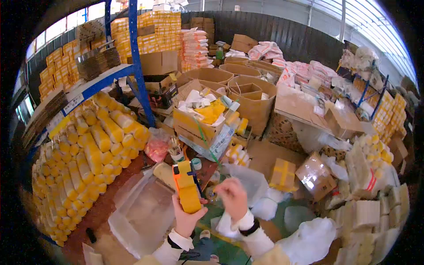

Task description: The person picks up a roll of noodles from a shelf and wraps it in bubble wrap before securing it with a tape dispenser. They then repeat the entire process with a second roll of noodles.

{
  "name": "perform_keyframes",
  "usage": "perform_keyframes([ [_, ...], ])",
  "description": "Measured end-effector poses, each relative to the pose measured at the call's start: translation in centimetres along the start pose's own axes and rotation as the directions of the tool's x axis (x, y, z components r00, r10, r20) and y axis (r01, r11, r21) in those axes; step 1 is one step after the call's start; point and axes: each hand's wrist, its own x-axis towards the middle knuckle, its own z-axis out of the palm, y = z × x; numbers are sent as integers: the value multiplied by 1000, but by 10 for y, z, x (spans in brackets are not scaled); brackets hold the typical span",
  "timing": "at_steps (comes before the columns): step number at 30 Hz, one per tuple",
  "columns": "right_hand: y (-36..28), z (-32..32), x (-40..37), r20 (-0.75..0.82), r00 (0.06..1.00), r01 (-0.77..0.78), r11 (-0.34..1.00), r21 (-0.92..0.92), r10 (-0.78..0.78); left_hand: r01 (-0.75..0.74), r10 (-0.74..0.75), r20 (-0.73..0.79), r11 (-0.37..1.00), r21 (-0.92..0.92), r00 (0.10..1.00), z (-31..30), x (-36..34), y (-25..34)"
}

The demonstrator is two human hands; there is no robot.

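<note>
Your left hand [186,219] is closed around the lower end of the orange-and-yellow handheld tool [187,185], holding it upright above the bench [99,212]. Your right hand [232,198] is curled into a fist just beside it. I cannot tell whether it grips anything.

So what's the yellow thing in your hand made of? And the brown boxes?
The yellow and orange tool in the left hand looks like hard plastic: smooth, bright, evenly coloured. The brown boxes look like cardboard: matt, with folded flaps.
</note>
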Motion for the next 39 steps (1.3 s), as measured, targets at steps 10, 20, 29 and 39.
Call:
perform_keyframes([
  [10,157,68,269,-59,981,165,959,-230,-183,71,-66,52,991,-109,996,-16,97,-29],
  [20,244,113,346,148,986,78,588,-805,71,73,-65,118,996,-60,991,-30,156,-46],
  [29,216,87,338,264,963,193,530,-826,61,92,-90,167,996,-3,982,-16,160,-37],
  [39,36,27,229,525,769,379,921,86,-365,-136,32,229,881,453,973,-12,147,-38],
])
